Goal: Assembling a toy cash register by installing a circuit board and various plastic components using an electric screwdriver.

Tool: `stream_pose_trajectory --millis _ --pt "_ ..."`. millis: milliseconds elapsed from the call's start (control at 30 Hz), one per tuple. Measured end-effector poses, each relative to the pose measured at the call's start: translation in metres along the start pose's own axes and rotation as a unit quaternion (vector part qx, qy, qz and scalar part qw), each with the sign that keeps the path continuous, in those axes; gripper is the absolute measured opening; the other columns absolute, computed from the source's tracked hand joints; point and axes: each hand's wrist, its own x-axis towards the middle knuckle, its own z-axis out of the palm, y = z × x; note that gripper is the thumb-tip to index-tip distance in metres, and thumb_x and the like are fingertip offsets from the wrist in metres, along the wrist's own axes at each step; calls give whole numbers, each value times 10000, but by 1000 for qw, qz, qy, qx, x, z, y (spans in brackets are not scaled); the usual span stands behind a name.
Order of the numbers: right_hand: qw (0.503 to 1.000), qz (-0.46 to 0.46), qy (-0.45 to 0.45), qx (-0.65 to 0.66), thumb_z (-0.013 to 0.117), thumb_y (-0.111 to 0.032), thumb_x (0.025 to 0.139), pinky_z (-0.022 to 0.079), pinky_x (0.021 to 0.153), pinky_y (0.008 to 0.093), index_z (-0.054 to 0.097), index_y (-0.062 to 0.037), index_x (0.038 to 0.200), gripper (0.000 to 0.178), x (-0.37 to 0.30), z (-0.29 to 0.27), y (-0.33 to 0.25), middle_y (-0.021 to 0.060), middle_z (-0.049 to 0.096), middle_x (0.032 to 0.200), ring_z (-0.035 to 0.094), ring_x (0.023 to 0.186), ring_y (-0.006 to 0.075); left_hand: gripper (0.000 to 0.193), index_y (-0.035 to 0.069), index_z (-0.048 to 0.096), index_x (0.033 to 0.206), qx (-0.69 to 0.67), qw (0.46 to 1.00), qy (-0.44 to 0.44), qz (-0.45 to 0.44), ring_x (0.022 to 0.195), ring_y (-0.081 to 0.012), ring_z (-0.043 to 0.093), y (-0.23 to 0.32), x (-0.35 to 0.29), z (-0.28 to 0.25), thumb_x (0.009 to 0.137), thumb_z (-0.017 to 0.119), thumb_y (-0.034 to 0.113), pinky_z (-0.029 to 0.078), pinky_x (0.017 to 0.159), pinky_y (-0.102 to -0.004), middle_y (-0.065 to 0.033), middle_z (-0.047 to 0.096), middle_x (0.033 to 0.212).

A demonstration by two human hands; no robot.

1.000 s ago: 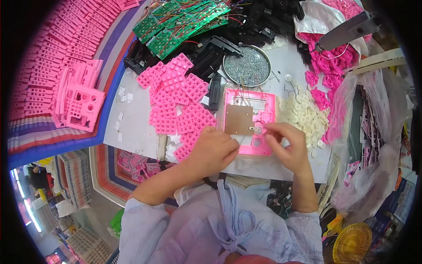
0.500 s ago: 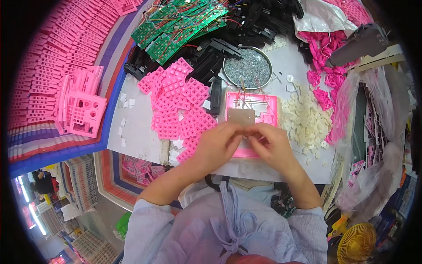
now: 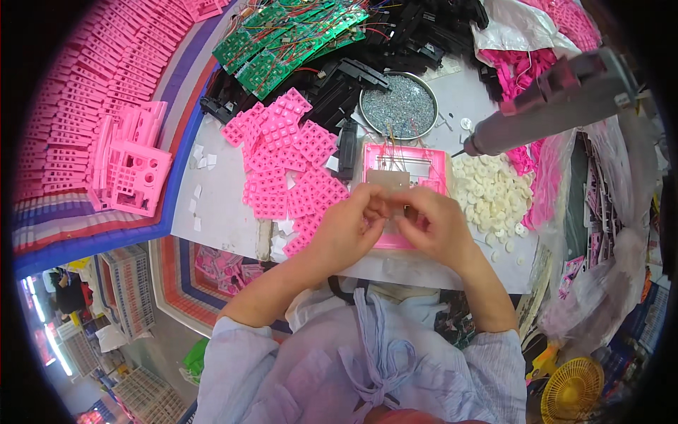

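Note:
Both hands meet over the lower part of a pink plastic casing (image 3: 439,160) that lies on the worktable in front of me. My left hand (image 3: 355,225) has its thumb and fingers bent together in a pinch. Opposite it, my right hand (image 3: 436,227) is curled the same way, its fingertips close to the left ones. Whatever sits between the fingertips is too small and hidden to make out. Just beyond the fingers, a brownish circuit board (image 3: 387,178) rests in the casing, with thin wires (image 3: 393,152) rising from its far side.
A grey power screwdriver (image 3: 522,120) hangs at the right above a heap of cream-coloured discs (image 3: 494,191). Behind the casing stands a round tray of screws (image 3: 434,106). Pink keypads (image 3: 289,162), green circuit boards (image 3: 289,46) and stacked pink casings (image 3: 134,169) lie to the left.
The screwdriver has swung down and leftward, its tip now over the cream discs. Both hands stay above the casing; their fingers have shifted slightly.

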Motion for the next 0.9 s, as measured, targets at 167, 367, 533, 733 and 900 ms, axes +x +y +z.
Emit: stream_pose_trajectory --millis 167,367,533,733,900 --pt "999 32 -26 21 685 -93 831 526 617 332 691 -45 1015 190 -2 5 -3 120 671 794 656 665 250 345 50 489 1192 20 1000 8 -17 866 -115 673 4 -2 -6 898 668 26 526 690 -245 -75 682 963" --pt "999 41 -3 8 689 -106 850 513 592 329 695 -25 961 137 -3 13 9 124 663 757 644 624 222 294 26 553 1176 -122 989 -17 -78 753 -99 656 8 -1 -9 904 664 26 515 673 -241 -65 700 913" --pt "996 77 -39 36 683 -117 867 506 583 321 695 -9 946 134 2 7 7 122 674 758 647 620 204 144 -10 683 1044 -39 990 -58 -121 669 -83 633 7 -3 -20 919 654 55 500 615 -237 -46 695 788" --pt "993 93 -58 45 681 -134 867 508 590 317 694 0 945 156 4 5 6 115 682 758 653 626 189 163 5 696 1011 55 997 -46 -10 622 -110 623 4 -3 -16 894 683 118 489 579 -277 -69 673 732" --pt "990 111 -66 48 680 -149 866 508 594 318 692 -7 940 161 5 3 4 114 681 749 656 629 193 165 22 692 999 100 994 -29 16 587 -162 610 8 -2 -11 882 692 138 477 566 -308 -93 637 709"
